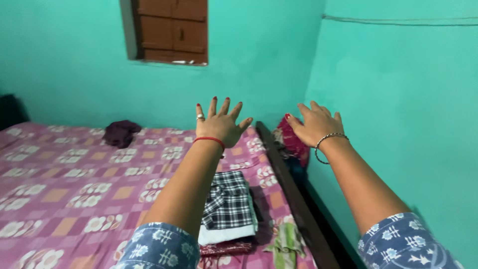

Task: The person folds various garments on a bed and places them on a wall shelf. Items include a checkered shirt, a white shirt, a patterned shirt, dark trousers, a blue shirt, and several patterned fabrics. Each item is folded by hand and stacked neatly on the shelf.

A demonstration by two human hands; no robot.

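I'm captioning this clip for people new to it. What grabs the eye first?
Two bare hands stretch forward: the left hand with fingers spread above the pink floral bedsheet, the right hand by a red cloth at the teal wall. A folded stack topped by a checked cloth lies on the bed below.

Pink floral bedsheet [64, 174] under a dark crumpled cloth [121, 133], a green rag [286, 244] near the dark bed frame [294, 194], beneath a brown wooden window shutter [172, 30].

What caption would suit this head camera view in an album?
Both arms stretch over a floral pink bedspread: left hand spread open, right hand by red cloth, folded clothes below.
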